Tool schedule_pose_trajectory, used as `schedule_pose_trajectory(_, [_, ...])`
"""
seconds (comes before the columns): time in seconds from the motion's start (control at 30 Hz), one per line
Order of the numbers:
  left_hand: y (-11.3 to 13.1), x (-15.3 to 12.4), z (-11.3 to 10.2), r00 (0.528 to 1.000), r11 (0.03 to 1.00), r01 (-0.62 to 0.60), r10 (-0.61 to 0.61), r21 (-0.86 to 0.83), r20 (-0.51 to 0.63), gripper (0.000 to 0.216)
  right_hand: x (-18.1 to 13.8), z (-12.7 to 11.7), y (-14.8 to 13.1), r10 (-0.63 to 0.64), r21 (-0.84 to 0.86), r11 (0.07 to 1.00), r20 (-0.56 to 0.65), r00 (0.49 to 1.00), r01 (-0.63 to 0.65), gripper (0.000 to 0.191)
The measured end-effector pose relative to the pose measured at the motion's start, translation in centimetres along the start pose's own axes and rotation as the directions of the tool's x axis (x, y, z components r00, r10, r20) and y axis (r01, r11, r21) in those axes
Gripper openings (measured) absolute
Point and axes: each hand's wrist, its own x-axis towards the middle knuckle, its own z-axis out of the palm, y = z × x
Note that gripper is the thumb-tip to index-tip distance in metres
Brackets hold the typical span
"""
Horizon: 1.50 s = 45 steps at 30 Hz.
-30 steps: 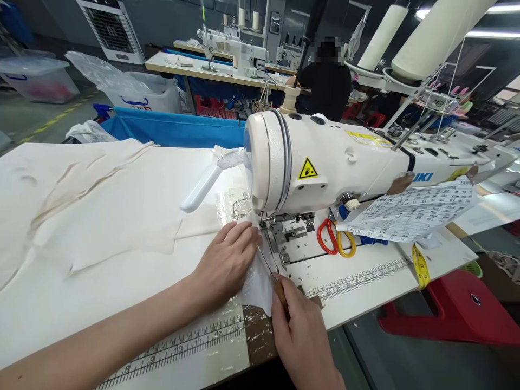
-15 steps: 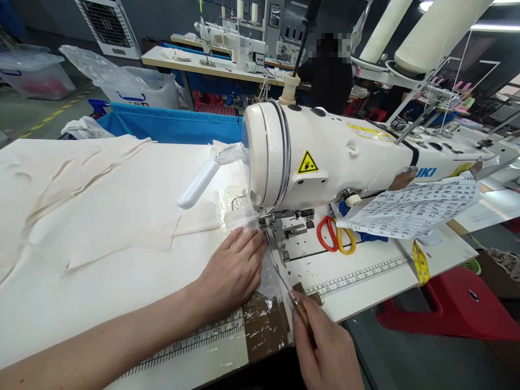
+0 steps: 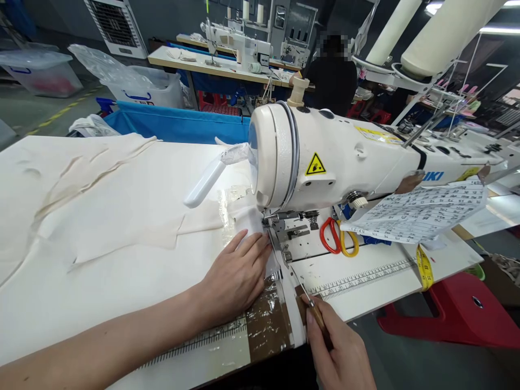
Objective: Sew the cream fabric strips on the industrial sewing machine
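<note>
My left hand (image 3: 238,276) lies flat, fingers stretched out, pressing a small white cloth piece (image 3: 252,221) on the table just left of the presser foot (image 3: 280,227) of a white sewing machine (image 3: 345,157). My right hand (image 3: 339,357) is at the table's front edge, closed round a thin metal awl with a brown wooden handle (image 3: 314,311). The awl's tip points up toward the needle plate. A large cream fabric (image 3: 101,206) spreads over the table to the left.
Red and yellow scissors (image 3: 339,238) lie right of the foot, under a printed paper sheet (image 3: 422,211). A yellow tape measure (image 3: 424,265) hangs at the table edge. A red stool (image 3: 455,314) stands lower right. A person sits behind the machine.
The cloth piece has moved away from me under the presser foot, with my left hand following. My right hand with the awl has drawn back toward the table's front edge.
</note>
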Motion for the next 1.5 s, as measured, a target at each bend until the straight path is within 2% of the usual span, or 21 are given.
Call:
schedule_pose_trajectory(0.27, [0.3,-0.2,0.0,1.0,1.0,-0.004,0.004,0.003,0.004,0.045,-0.3,-0.2,0.7,-0.039,-0.01,0.999,0.037,0.999,0.039,0.034])
schedule_pose_trajectory(0.4, [0.3,-0.2,0.1,1.0,1.0,-0.014,0.014,0.005,-0.004,0.046,-0.3,0.1,0.0,0.081,0.074,0.994,-0.022,0.996,-0.079,0.036])
schedule_pose_trajectory(0.5, [0.3,-0.1,0.0,1.0,1.0,-0.013,0.013,0.008,-0.002,0.047,-0.5,0.4,-0.7,0.197,0.144,0.973,-0.098,0.975,-0.182,0.041])
schedule_pose_trajectory(0.6, [0.1,0.1,0.0,1.0,1.0,-0.014,0.014,0.008,-0.003,0.047,-0.5,0.7,-1.1,0.221,0.137,0.97,-0.143,0.965,-0.202,0.042])
schedule_pose_trajectory(0.77, [-0.3,0.4,0.1,1.0,1.0,-0.002,0.003,0.024,-0.012,0.045,-0.3,1.0,-1.2,0.077,0.108,0.992,-0.187,0.979,-0.057,0.027])
schedule_pose_trajectory(0.9, [-0.7,0.8,-0.1,0.999,0.999,0.042,-0.042,0.01,0.01,0.042,0.9,1.4,-1.9,-0.103,0.138,0.983,-0.116,0.988,0.119,0.026])
schedule_pose_trajectory(0.97, [-0.9,1.0,-0.1,0.998,0.998,0.066,-0.065,-0.009,0.025,0.04,2.0,1.8,-2.4,-0.223,0.101,0.968,-0.057,0.973,0.228,0.031])
schedule_pose_trajectory(1.03, [-1.1,1.2,-0.1,0.997,0.997,0.076,-0.075,-0.028,0.037,0.039,3.2,2.3,-2.8,-0.349,0.054,0.935,-0.023,0.937,0.35,0.034])
schedule_pose_trajectory(1.1, [-1.3,1.2,0.0,0.997,0.996,0.074,-0.072,-0.05,0.034,0.038,4.3,2.9,-3.2,-0.418,-0.02,0.909,-0.019,0.908,0.417,0.032])
schedule_pose_trajectory(1.27, [-1.6,1.1,0.2,0.998,0.997,0.048,-0.05,-0.068,-0.025,0.037,6.0,4.0,-4.1,-0.449,-0.265,0.868,-0.052,0.892,0.421,0.03])
schedule_pose_trajectory(1.5, [-1.6,1.0,0.5,0.998,0.997,0.034,-0.037,-0.069,-0.046,0.038,6.5,4.3,-4.4,-0.462,-0.396,0.824,-0.05,0.886,0.407,0.033])
